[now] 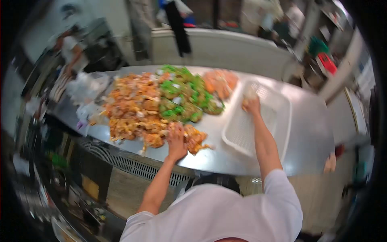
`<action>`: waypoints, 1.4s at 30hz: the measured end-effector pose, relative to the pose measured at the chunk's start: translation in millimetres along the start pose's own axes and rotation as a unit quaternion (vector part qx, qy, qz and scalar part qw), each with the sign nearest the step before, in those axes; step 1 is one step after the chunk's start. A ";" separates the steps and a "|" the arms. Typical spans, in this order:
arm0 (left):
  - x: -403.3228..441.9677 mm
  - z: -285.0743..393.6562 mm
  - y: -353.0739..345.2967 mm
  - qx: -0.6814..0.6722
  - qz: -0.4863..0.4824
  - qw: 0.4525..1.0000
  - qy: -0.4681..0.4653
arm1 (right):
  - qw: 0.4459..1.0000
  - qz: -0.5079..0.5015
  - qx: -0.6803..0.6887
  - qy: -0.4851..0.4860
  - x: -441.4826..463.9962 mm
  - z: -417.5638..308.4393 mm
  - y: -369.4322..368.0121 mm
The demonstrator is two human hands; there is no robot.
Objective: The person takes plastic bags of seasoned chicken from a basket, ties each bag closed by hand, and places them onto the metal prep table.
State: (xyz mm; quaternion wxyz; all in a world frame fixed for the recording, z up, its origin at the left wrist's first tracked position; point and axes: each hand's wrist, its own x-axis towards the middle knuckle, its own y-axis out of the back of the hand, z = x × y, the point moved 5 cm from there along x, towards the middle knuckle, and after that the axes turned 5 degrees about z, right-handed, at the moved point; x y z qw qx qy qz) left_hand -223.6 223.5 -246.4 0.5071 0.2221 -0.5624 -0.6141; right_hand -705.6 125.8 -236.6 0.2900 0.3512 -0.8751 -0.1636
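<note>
My left hand [176,140] lies at the near edge of a heap of orange, glossy pieces [135,103] that look like marinated meat in clear plastic. Its fingers stretch forward over them, and a separate orange clump [195,139] sits just to its right. Inside the white perforated plastic basket [227,135], at its far left end, my right hand [252,105] has its fingers closed on a pale, blurred bundle [250,93], whose kind I cannot make out.
Green-wrapped bundles [177,94] and a pale orange bundle [221,82] lie on the metal table [308,133]. Clear plastic bags [86,90] stand at the left. Another person [74,52] is at the far left. A low wall [225,50] runs behind the table.
</note>
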 end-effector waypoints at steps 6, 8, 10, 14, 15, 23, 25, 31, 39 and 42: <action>-1.9 -3.6 4.4 0.004 0.007 0.999 0.032 | 0.929 -0.267 0.183 -0.180 -1.9 -4.6 -26.8; -3.4 -1.4 3.9 0.009 -0.005 0.999 0.034 | 0.954 -0.261 -0.084 -0.120 -0.8 -6.1 -14.4; -3.8 -1.6 6.4 0.008 -0.009 0.999 0.034 | 0.949 -0.223 -0.203 -0.095 4.3 6.8 -13.3; -4.6 -0.4 12.3 -0.005 0.002 1.000 0.028 | 0.982 -0.011 -0.188 0.005 -4.7 -50.1 17.9; -4.1 -0.9 12.6 -0.015 0.007 1.000 0.025 | 0.994 0.025 -0.106 0.027 7.3 -52.4 20.3; 0.4 -3.5 36.0 -0.150 0.073 0.982 0.091 | 0.948 0.031 0.314 0.041 -14.5 -222.2 81.3; 15.3 7.5 66.5 -0.300 0.075 0.943 0.126 | 0.923 -0.005 0.384 0.034 -48.0 -281.3 84.7; 22.0 64.2 134.8 -0.457 0.173 0.871 0.043 | 0.927 -0.206 0.311 0.032 -191.3 -350.7 -4.5; -36.3 -21.0 77.7 -0.501 0.081 0.854 0.115 | 0.873 -0.247 0.421 -0.018 -288.3 -389.4 -28.4; -53.5 -29.8 65.2 -0.521 0.075 0.840 0.134 | 0.920 -0.244 0.305 0.036 -296.0 -385.8 -25.6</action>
